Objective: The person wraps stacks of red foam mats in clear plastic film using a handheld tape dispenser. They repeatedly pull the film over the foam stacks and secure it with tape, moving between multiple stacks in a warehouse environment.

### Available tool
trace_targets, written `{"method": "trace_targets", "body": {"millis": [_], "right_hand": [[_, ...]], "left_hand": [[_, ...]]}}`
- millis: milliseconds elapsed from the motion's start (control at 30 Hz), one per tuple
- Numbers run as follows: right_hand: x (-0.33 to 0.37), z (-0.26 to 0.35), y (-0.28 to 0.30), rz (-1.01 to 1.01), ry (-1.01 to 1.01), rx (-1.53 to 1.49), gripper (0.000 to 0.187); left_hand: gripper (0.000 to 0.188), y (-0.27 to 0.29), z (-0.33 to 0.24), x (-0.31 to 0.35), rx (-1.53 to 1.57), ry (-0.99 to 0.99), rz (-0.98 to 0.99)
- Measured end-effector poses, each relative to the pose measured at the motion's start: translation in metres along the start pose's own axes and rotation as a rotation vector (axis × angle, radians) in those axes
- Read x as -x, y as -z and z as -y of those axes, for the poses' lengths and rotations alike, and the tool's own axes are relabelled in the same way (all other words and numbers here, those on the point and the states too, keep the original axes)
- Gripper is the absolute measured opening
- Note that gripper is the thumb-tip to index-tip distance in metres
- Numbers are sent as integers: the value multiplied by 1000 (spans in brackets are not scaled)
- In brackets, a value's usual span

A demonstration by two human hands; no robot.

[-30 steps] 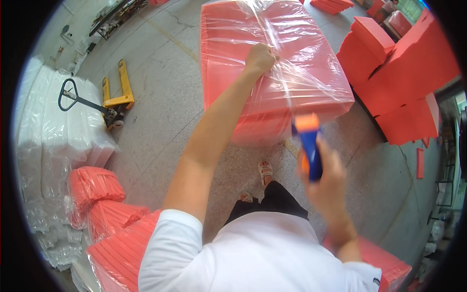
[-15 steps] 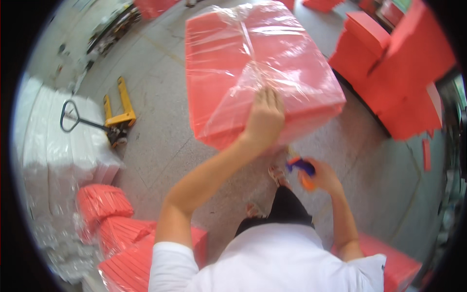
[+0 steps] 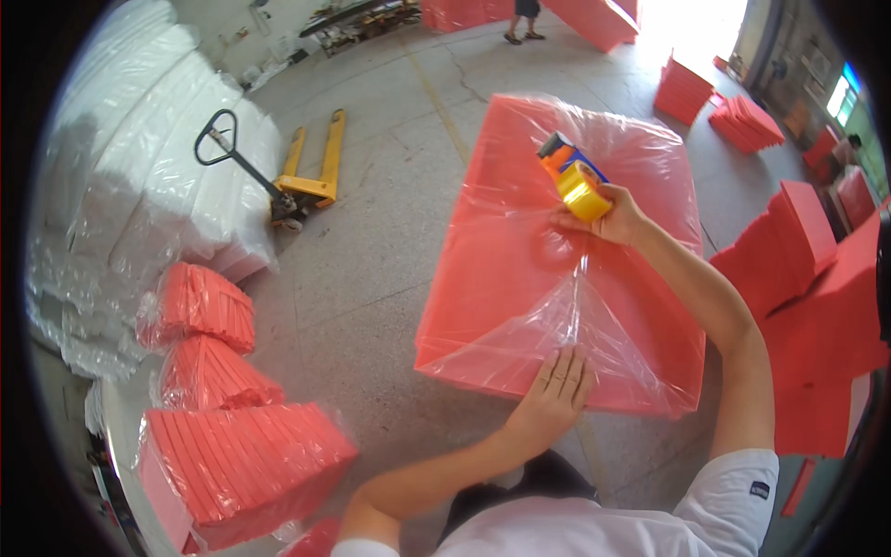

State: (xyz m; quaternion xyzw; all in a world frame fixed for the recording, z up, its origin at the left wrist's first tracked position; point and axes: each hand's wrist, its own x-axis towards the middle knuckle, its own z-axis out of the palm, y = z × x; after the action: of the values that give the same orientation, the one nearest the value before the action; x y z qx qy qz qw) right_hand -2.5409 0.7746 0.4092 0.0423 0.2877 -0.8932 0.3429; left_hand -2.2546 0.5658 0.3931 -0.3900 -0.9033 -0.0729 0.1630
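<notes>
A tall stack of red foam sheets (image 3: 520,241) stands on the concrete floor in front of me, wrapped in clear plastic film (image 3: 557,325). My left hand (image 3: 555,390) lies flat on the gathered film at the near edge of the stack, fingers together. My right hand (image 3: 608,221) reaches over the top of the stack and grips a tape dispenser (image 3: 575,178) with a blue and orange body and a yellow roll, held against the film.
A yellow pallet jack (image 3: 302,176) stands on the floor to the left, beside a big pile of white foam (image 3: 139,186). Wrapped red foam bundles (image 3: 232,455) lie at lower left. More red foam stacks (image 3: 817,278) crowd the right. A person's legs (image 3: 524,23) show far back.
My right hand has swung the tape dispenser from near my body up onto the top of the stack. My left hand has dropped from the top to the near edge. The view shifted.
</notes>
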Motion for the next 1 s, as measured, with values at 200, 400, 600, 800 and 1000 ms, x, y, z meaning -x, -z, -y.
{"method": "trace_targets", "body": {"millis": [200,400,600,800,1000], "right_hand": [[-130,1,-48,308,-16,422,55],[-67,-86,-109,204,129,563,55],[-48,-286,-253,469,-63,639,54],[36,-475,-365,727,-214,625,54],[128,-678,-465,1028,-499,564,54]], "left_hand": [[53,-9,6,16,64,286,-183],[48,39,-40,55,159,156,-104],[54,-13,-129,347,256,970,80],[47,-5,-324,633,527,1959,106],[46,46,-466,741,312,2288,-58]]}}
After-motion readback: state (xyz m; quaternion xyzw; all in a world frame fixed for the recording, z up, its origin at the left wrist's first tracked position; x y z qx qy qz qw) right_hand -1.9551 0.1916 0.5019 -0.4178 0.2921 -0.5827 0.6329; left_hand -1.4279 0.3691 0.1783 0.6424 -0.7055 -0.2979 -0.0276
